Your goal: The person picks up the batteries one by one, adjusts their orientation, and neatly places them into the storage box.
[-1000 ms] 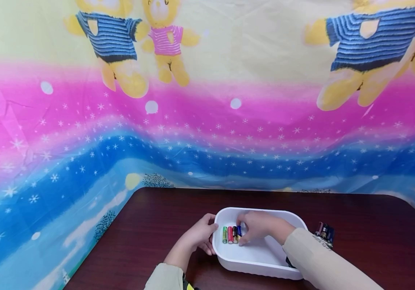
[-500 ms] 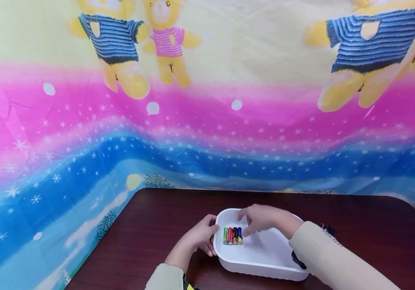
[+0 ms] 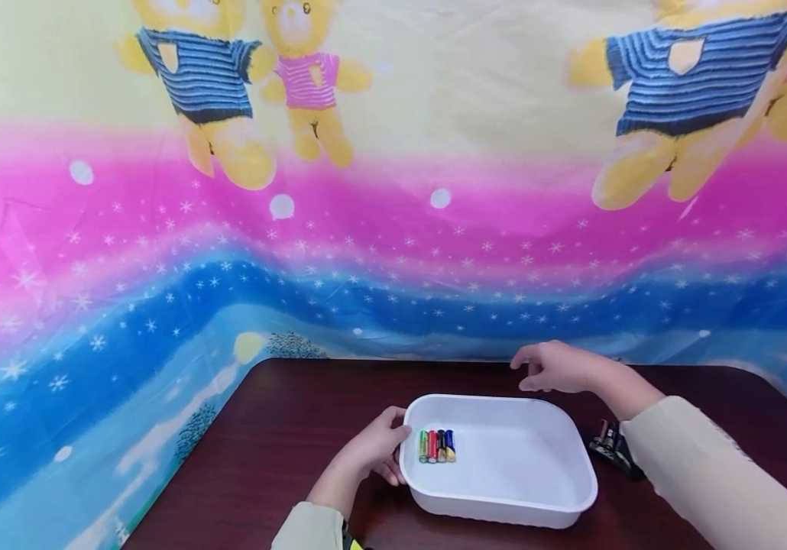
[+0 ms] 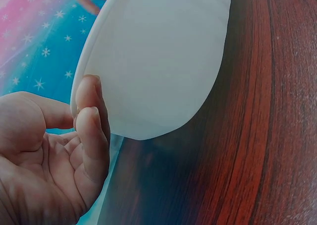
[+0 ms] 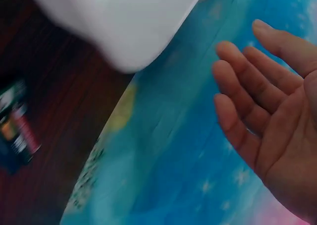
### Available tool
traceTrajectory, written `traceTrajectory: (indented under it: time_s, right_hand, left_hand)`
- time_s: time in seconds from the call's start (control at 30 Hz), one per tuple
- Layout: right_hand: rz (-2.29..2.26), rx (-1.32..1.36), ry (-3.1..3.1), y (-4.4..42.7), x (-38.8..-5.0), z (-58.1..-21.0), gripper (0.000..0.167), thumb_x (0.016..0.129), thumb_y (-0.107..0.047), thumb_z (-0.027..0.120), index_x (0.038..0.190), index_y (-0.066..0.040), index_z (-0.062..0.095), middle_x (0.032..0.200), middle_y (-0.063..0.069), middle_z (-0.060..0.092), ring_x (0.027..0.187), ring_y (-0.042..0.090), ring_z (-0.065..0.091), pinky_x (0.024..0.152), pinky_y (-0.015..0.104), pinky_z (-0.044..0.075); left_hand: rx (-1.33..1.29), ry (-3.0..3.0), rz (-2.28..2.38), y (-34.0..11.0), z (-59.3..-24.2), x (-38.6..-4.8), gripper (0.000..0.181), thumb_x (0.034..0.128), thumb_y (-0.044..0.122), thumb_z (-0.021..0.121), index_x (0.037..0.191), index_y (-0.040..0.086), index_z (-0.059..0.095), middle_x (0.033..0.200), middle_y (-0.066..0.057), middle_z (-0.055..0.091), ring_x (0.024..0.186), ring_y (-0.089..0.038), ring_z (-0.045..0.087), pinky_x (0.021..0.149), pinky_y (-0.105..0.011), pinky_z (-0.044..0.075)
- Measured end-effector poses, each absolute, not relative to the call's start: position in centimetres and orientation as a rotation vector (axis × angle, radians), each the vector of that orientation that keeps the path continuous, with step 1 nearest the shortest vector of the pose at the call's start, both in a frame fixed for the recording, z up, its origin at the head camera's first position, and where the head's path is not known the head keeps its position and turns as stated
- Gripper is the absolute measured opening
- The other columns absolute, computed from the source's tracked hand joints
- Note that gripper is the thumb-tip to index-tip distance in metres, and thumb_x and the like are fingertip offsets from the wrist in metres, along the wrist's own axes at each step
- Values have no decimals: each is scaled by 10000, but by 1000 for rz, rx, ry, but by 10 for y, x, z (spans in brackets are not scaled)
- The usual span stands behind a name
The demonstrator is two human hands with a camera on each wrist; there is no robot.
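A white tray (image 3: 503,504) lies on the dark table, with a row of several batteries near its left end: green (image 3: 424,446), red (image 3: 432,446), black-and-gold (image 3: 442,446) and blue-and-gold (image 3: 451,446). My left hand (image 3: 374,447) grips the tray's left rim, and the left wrist view shows its thumb and fingers (image 4: 90,136) pinching the white wall (image 4: 158,61). Beyond the tray's back right corner my right hand (image 3: 555,367) is raised, holding nothing; in the right wrist view that hand (image 5: 277,111) has its fingers loosely bent apart from the tray (image 5: 133,27).
More batteries (image 3: 607,437) lie on the table right of the tray, partly hidden by my right sleeve; the right wrist view shows them blurred (image 5: 22,131). A printed cloth with bears and snowflakes (image 3: 393,252) hangs behind the dark wooden table (image 3: 297,428).
My right hand has left the row of batteries, moving up and to the right out of the tray. The left hand keeps its hold, and the batteries stay in their row.
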State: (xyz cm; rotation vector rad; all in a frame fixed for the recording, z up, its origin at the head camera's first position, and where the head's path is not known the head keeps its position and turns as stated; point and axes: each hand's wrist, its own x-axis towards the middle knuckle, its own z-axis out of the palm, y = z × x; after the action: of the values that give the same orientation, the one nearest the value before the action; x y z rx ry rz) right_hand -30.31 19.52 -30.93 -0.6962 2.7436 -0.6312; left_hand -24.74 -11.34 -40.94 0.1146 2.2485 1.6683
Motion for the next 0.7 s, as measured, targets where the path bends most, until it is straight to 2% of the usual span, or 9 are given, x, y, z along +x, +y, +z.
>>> traceTrajectory:
  time_s: [0.27,0.5,0.7]
  right_hand:
    - [-664,-647,2883,253,-298,-318,410,845,-286,673,1150,-27,582,926,21,600,816,177,580,643,326,503]
    - [-674,-601,2920,290,-294,-340,371,810,-235,709,1083,-9,599,914,21,608,838,212,585,669,353,518]
    - [-603,-531,2926,317,-292,-363,453,733,-276,768,1010,44,608,911,97,596,850,282,565,707,449,502]
  left_hand:
    - [115,2244,1660,-118,-408,-248,403,1000,198,393,1367,61,304,753,-222,601,396,-169,555,367,-253,489]
    - [109,2262,1663,-118,-408,-246,402,996,197,405,1363,62,315,744,-231,599,397,-173,553,360,-256,485]
    - [113,2267,1662,-116,-407,-245,402,996,198,401,1364,61,314,723,-238,597,392,-167,548,354,-247,477]
